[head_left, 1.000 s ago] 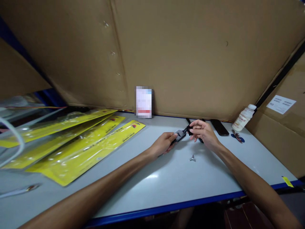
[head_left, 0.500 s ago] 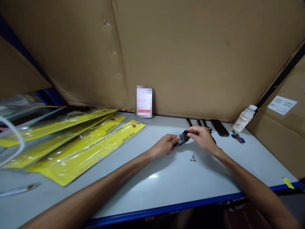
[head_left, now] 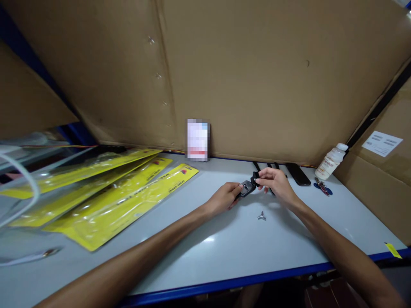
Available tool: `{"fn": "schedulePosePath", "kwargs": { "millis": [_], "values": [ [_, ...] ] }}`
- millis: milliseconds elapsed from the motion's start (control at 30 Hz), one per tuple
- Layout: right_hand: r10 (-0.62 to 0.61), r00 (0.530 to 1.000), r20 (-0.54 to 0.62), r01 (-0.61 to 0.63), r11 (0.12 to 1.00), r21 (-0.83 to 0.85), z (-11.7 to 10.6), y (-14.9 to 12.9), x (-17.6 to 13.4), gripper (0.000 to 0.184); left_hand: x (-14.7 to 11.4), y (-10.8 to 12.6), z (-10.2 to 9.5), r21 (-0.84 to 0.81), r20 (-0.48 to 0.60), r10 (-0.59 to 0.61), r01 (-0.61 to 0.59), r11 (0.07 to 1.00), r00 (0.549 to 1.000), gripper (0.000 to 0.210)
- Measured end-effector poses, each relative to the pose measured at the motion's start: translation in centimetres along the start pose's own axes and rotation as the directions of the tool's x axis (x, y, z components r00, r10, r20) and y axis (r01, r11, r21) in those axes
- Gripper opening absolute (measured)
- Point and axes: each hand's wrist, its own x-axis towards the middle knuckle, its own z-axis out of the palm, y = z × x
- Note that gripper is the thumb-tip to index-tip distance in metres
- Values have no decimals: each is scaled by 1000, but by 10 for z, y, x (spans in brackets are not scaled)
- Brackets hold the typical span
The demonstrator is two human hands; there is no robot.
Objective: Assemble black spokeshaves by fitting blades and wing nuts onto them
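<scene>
My left hand [head_left: 226, 196] is closed on a flat black rectangular part [head_left: 247, 188], its thumb on the upper face near a small knob or hole. My right hand [head_left: 274, 183] pinches a smaller black piece [head_left: 255, 177] at that part's far right end. Whether the two black pieces are joined or only touching, I cannot tell. On the table just below the hands lies a small silver metal piece with several arms [head_left: 262, 216]. Thin black strips [head_left: 255, 166] lie behind my right hand, partly hidden by it.
Yellow blister packs [head_left: 128, 207] overlap across the left of the table. A dark phone [head_left: 298, 174], a white bottle [head_left: 330, 162] and keys with a blue tag [head_left: 323, 187] are at the right rear. A blurred white card [head_left: 198, 140] leans against the cardboard wall [head_left: 240, 77].
My right hand has shifted slightly, and the small black piece now stands more upright and shows more clearly. The whole view has moved a little; the left hand keeps its hold.
</scene>
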Motion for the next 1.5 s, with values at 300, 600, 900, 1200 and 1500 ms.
{"fn": "schedulePosePath", "kwargs": {
  "millis": [300, 600, 900, 1200, 1500],
  "values": [
    [-62, 996, 70, 66, 996, -56, 3, -2, -2, 18, 1, 0, 1, 25, 27, -7, 7, 1000, 1000, 34],
    [86, 995, 40, -92, 978, 188, 3, -9, -4, 25, 0, -1, 0, 50, 28, -7, 5, 999, 1000, 34],
    [130, 992, -2, -129, 987, 99, 16, -5, -9, 25, -1, 0, 1, 67, 13, 5, -6, 998, 1000, 33],
    [-84, 995, -57, 52, 904, -424, 22, 7, -9, 17, -1, -1, 3, 73, -20, 42, -40, 997, 999, 36],
    [-164, 982, -97, 60, 747, -662, 27, 8, -13, 19, -3, -1, 5, 74, -33, 51, -48, 996, 998, 37]
  ]
}}
